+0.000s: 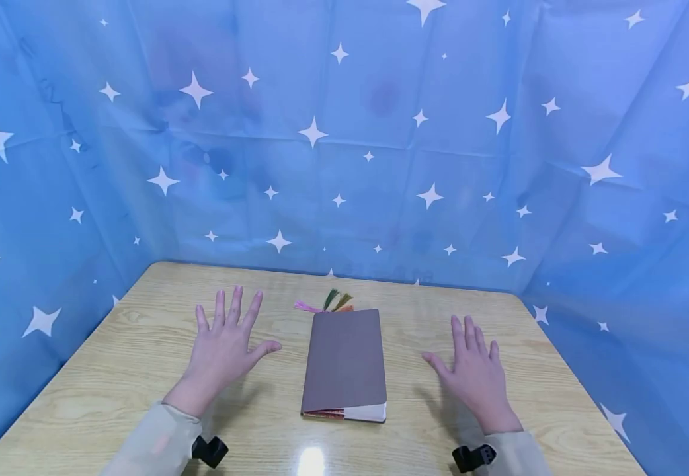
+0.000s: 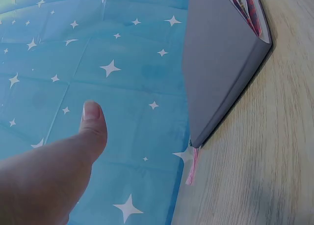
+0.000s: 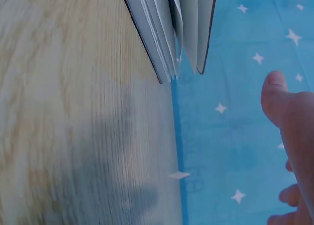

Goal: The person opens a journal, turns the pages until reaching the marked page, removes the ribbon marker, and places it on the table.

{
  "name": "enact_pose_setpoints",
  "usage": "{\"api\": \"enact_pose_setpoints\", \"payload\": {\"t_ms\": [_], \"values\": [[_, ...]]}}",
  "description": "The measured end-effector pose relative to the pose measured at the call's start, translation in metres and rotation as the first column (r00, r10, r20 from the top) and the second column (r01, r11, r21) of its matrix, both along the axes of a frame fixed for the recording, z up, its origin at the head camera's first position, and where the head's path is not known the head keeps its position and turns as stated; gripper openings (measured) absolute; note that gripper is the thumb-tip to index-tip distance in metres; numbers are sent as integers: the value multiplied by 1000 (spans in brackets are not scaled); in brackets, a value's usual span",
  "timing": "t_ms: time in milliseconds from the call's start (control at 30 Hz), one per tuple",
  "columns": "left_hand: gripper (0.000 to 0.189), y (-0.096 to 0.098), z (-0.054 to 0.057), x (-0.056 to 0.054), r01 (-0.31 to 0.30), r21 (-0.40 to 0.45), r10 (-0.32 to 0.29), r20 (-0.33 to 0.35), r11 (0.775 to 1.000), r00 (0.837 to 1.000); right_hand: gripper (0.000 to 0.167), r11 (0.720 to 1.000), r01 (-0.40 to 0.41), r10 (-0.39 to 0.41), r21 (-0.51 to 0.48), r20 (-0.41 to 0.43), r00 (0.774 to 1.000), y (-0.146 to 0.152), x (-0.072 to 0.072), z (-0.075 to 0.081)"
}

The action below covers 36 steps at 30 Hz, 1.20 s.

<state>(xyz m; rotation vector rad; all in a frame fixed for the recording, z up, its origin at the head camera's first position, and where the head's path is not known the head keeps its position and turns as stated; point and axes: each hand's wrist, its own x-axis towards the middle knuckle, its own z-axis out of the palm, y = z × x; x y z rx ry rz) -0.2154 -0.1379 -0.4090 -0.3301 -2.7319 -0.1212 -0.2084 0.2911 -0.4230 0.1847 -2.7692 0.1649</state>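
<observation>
A closed grey book [image 1: 344, 362] lies in the middle of the wooden table [image 1: 130, 370], spine to the left, with pink, green and orange bookmark tassels [image 1: 328, 304] sticking out at its far end. My left hand [image 1: 223, 344] hovers left of the book, fingers spread, holding nothing. My right hand [image 1: 474, 373] hovers right of the book, fingers straight, also empty. In the left wrist view the thumb [image 2: 91, 124] is beside the book's grey cover [image 2: 216, 68] and a pink tassel [image 2: 192, 166]. The right wrist view has the page edges [image 3: 169, 23] and my thumb [image 3: 282, 107].
Blue sheeting with white stars [image 1: 344, 132] walls the table at the back and on both sides. Black wrist straps [image 1: 210, 451] sit on my sleeves. Bare tabletop surrounds the book.
</observation>
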Motion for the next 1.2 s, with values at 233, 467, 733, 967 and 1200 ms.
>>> {"api": "enact_pose_setpoints", "payload": {"t_ms": [233, 467, 733, 967, 1200], "values": [[93, 2, -1, 0, 20, 7, -20, -32, 1000, 999, 89, 1000, -9, 8, -24, -51, 999, 0, 1, -2], [92, 6, -3, -1, 23, 55, -19, -59, 998, 998, 82, 999, -29, 21, -43, -169, 985, -3, 1, -3], [89, 11, -3, -1, 57, 103, -44, -122, 993, 992, 73, 997, -79, 69, -24, -284, 956, -5, 0, -4], [81, 24, -1, 0, 111, 81, -101, -120, 991, 988, 67, 988, -155, 145, 2, -356, 923, -16, -2, -5], [74, 37, -2, 4, 166, 71, -157, -124, 984, 980, 65, 983, -181, 179, 30, -382, 907, -24, -4, -7]]}}
